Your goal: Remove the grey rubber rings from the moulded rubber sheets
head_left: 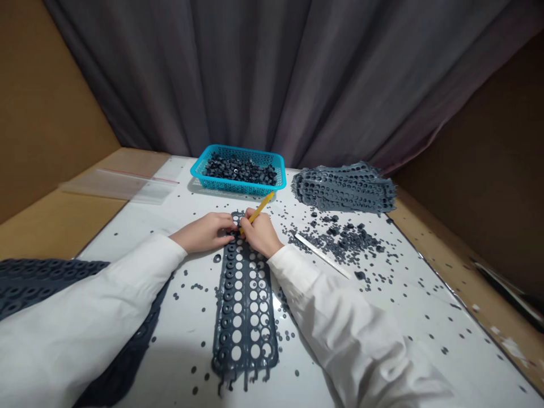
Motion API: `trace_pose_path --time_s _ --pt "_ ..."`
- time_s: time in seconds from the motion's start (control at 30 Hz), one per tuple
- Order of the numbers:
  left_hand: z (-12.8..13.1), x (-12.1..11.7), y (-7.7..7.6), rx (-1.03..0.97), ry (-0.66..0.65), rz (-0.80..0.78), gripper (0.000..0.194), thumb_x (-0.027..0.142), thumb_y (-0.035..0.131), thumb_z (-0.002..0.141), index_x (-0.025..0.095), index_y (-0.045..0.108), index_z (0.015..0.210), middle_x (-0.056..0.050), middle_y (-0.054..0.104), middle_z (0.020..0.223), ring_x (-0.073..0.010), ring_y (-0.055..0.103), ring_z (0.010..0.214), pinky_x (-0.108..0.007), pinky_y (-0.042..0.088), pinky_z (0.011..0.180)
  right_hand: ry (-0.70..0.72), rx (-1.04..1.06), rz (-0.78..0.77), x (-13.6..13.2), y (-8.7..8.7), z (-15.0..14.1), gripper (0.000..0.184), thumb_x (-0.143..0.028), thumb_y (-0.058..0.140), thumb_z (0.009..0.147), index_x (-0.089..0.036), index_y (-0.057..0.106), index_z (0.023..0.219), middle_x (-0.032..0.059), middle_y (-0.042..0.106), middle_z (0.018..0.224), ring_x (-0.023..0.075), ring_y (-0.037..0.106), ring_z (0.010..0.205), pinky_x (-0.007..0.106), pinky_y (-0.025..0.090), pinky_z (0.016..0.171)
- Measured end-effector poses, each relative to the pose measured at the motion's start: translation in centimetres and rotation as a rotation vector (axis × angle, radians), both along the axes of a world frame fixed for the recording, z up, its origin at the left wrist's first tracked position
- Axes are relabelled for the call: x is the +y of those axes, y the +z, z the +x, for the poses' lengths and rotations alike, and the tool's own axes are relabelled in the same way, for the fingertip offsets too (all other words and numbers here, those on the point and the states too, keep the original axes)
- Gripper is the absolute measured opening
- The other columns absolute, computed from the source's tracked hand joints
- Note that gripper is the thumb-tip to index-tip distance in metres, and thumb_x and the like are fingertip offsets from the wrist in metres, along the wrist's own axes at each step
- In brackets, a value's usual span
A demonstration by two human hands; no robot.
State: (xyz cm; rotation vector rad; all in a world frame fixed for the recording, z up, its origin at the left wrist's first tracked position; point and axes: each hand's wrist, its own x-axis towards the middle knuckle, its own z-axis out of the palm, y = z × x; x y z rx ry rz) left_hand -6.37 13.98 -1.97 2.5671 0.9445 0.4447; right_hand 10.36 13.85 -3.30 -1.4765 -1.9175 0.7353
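A dark grey molded rubber sheet [245, 306] lies lengthwise on the white table, with rows of round holes and a column of rings along its left side. At its far end, my right hand [260, 233] is closed around a yellow pen-shaped tool [261, 208], which slants up to the right. The tool's lower tip is hidden by the fingers. My left hand [207, 231] rests at the sheet's far left edge with thumb and fingers curled inward; what they pinch is too small to make out. One loose ring [217, 258] sits left of the sheet.
Behind the hands stands a blue basket [280, 182] of small dark parts. Stacked perforated sheets [344, 187] lie back right, near a pile of dark scraps [352, 241] and a white strip [323, 256]. Plastic bags [127, 184] lie back left; more ringed sheets [38, 283] are front left.
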Motion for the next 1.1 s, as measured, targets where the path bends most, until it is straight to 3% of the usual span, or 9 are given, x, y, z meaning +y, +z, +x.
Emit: trace_pose_path --time_s 0.23,0.47,0.53,0.63,0.7,0.9,1.1 --pt "0.1 -0.2 -0.4 0.091 -0.006 0.055 0.017 0.018 0.046 0.084 0.015 0.062 0.091 -0.007 0.059 0.09 -0.0177 0.058 0.081 -0.028 0.045 0.074 0.021 -0.245 0.069 -0.6 0.8 -0.4 0.012 -0.02 0.038 0.079 -0.018 0.049 0.074 0.0057 0.058 0.067 0.0168 0.05 0.063 0.026 0.033 0.058" --pt "0.6 -0.3 -1.5 -0.01 0.078 0.077 0.02 0.021 0.042 0.087 0.015 0.061 0.083 -0.006 0.062 0.082 -0.0169 0.059 0.076 -0.027 0.045 0.07 0.046 -0.153 -0.01 -0.5 0.9 -0.1 0.012 -0.018 0.038 0.079 -0.019 0.045 0.07 0.0037 0.057 0.063 0.0147 0.051 0.06 0.024 0.036 0.058" --pt "0.4 -0.1 -1.1 -0.128 0.177 0.079 0.02 0.025 0.045 0.086 0.015 0.061 0.08 -0.005 0.063 0.078 -0.0162 0.058 0.073 -0.026 0.044 0.069 0.052 -0.134 -0.016 -0.6 1.0 0.0 0.012 -0.018 0.038 0.079 -0.02 0.043 0.068 0.003 0.056 0.061 0.0146 0.051 0.059 0.023 0.037 0.057" --pt "-0.4 0.3 -0.2 -0.339 0.426 0.085 0.022 0.032 0.048 0.084 0.014 0.06 0.081 -0.005 0.064 0.079 -0.0167 0.058 0.074 -0.026 0.044 0.069 0.064 -0.098 -0.013 -0.7 0.9 0.1 0.014 -0.017 0.038 0.079 -0.02 0.04 0.066 0.0014 0.055 0.057 0.0141 0.051 0.057 0.023 0.037 0.057" --pt "-1.0 0.5 0.3 -0.409 0.514 0.012 0.025 0.036 0.051 0.082 0.014 0.061 0.082 -0.004 0.065 0.08 -0.0174 0.058 0.076 -0.026 0.044 0.07 0.071 -0.047 -0.029 -0.5 0.6 0.2 0.014 -0.017 0.039 0.078 -0.02 0.039 0.064 0.0001 0.054 0.054 0.0135 0.052 0.055 0.023 0.038 0.056" --pt "-0.9 0.1 0.3 -0.34 0.28 -0.301 0.03 0.035 0.048 0.083 0.016 0.064 0.098 -0.005 0.067 0.096 -0.0187 0.058 0.087 -0.027 0.043 0.078 0.08 0.251 -0.229 0.4 -0.5 0.7 0.013 -0.02 0.038 0.078 -0.021 0.037 0.065 -0.0036 0.052 0.048 0.0119 0.053 0.045 0.021 0.038 0.047" --pt "-0.3 -0.1 0.1 -0.165 0.163 -0.326 0.025 0.034 0.05 0.08 0.014 0.065 0.079 -0.002 0.064 0.073 -0.0152 0.055 0.07 -0.025 0.042 0.067 0.109 0.075 -0.141 0.4 -0.5 0.8 0.014 -0.023 0.043 0.076 -0.02 0.041 0.063 -0.0017 0.056 0.051 0.0139 0.056 0.056 0.022 0.039 0.053"
